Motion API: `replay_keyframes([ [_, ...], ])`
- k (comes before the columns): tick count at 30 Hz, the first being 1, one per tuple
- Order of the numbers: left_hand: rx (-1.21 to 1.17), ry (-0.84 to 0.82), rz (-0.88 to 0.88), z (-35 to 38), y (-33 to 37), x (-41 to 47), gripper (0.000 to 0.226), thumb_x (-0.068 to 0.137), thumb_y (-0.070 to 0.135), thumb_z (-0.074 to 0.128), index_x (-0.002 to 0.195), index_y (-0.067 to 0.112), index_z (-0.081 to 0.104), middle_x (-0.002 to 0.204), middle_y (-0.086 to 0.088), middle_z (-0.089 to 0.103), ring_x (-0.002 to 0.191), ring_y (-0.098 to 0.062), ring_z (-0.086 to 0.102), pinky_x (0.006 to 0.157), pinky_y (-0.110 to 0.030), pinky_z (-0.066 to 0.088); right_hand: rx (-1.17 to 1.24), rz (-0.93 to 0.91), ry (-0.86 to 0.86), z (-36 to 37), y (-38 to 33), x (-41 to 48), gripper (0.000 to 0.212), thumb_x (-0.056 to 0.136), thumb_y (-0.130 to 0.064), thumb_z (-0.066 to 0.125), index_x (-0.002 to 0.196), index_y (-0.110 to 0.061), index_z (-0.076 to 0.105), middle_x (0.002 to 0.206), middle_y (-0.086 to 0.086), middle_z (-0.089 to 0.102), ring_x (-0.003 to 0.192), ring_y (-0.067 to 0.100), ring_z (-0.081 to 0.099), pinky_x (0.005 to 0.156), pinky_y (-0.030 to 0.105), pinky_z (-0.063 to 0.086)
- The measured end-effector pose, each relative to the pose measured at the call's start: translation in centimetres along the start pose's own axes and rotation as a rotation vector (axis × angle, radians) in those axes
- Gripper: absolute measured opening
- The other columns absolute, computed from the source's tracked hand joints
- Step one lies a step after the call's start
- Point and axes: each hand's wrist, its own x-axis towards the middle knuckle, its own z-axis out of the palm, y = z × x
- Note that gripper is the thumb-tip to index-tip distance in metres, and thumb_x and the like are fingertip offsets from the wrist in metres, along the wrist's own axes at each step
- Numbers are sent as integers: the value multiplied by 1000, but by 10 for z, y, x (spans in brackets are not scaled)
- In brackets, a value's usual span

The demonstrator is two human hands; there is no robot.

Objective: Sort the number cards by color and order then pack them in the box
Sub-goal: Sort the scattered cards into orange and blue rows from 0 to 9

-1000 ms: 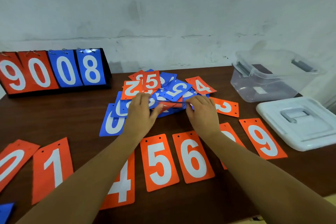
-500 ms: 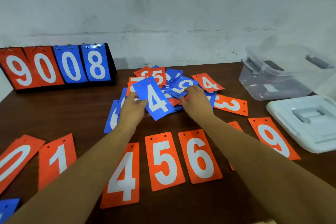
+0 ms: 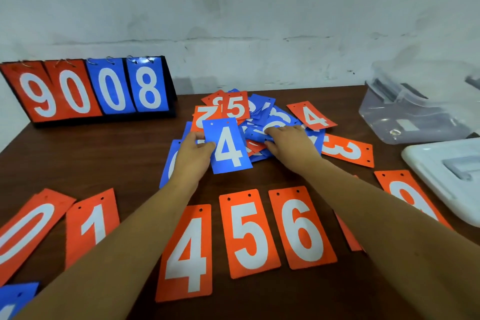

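Left hand [image 3: 193, 154] has pulled the blue 4 card [image 3: 228, 147] out of the pile [image 3: 262, 117] vs 1 s ago; vs 0.5 s ago same grip, card now sits straighter.

Head view: left hand grips the blue 4 card by its left edge, thumb on the face, digit upright toward camera, card raised over the near-left side of the pile; right hand [image 3: 288, 139] is on the pile, centre of frame, index finger and thumb pinching a blue card [image 3: 255, 135], digit not readable; pile is mixed orange and blue, overlapping, upper centre on the desk [image 3: 78, 158]; orange 3 [image 3: 348, 150] lies just right of the pile, a blue 0 card [image 3: 172, 161] partly under the left hand.

Orange row runs across the lower frame: orange 0 [image 3: 26, 231], orange 1 [image 3: 91, 226], orange 4 [image 3: 188, 252], orange 5 [image 3: 249, 231], orange 6 [image 3: 301, 226]; left forearm covers the gap between 1 and 4; orange 9 [image 3: 410, 197] at right, partly under the right forearm.

Clear box [image 3: 389, 117] upper right, open; white lid [image 3: 426, 171] just below it on the desk; scoreboard stand [image 3: 117, 88] upper left reads 9 0 0 8.
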Motion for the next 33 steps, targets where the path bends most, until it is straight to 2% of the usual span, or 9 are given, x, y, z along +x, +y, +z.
replay_keyframes([
  [3,-2,19,1,-6,2,-6,20,98,26,58,118,24,51,101,4,57,88,-11,62,64,-30,52,259,91,124,-18,-4,-10,40,101,-34,47,138,-18,51,130,6,62,120,25,55,106,43,39],
  [7,-63,14,-26,-18,11,-18,22,99,21,56,120,25,52,101,2,58,91,-17,66,81,-46,59,660,61,197,-48,-25,-35,38,99,-27,54,136,-19,54,134,1,59,125,18,51,103,32,41],
  [12,-432,-134,-85,-30,31,-49,21,101,9,50,115,25,54,107,-5,68,80,-15,74,60,-32,60,554,-155,35,-66,-45,-71,38,99,-29,54,137,-24,52,139,-2,54,132,15,44,106,32,38],
  [19,-439,-251,-9,-52,27,-89,39,90,8,69,124,20,55,112,-7,72,90,-23,75,63,-31,60,556,-284,51,-73,-69,-109,37,98,-22,56,134,-26,53,145,-6,48,137,12,37,111,29,34],
  [21,-409,-238,22,-57,23,-99,44,87,4,71,125,20,55,110,-7,73,91,-24,75,70,-38,62,601,-289,59,-72,-77,-119,38,97,-19,57,134,-26,53,150,-8,41,139,10,33,112,29,34],
  [24,-452,-185,37,-65,14,-113,55,84,3,74,132,21,53,117,-7,72,99,-26,73,84,-52,59,855,51,138,-73,-95,-132,53,91,-29,67,139,-27,45,146,-9,39,132,8,39,100,22,39],
  [27,-476,-152,41,-72,4,-129,62,82,5,76,135,26,51,120,-4,70,103,-25,72,83,-55,59,1387,514,-48,-77,-114,-141,51,85,-31,74,129,-18,53,126,-2,58,108,16,62,85,36,58],
  [29,-451,-166,46,-76,-2,-139,61,84,5,75,136,26,50,120,-2,71,102,-23,72,82,-52,60,1634,572,-176,-78,-123,-146,35,87,-18,72,119,-10,60,119,6,63,94,21,71,71,38,62],
  [33,-385,-170,64,-94,-11,-156,34,98,11,59,128,27,55,103,-3,76,81,-20,73,64,-32,57,1521,480,-169,-84,-123,-153,22,91,-15,68,112,-14,62,109,5,67,74,22,74,64,34,60],
])
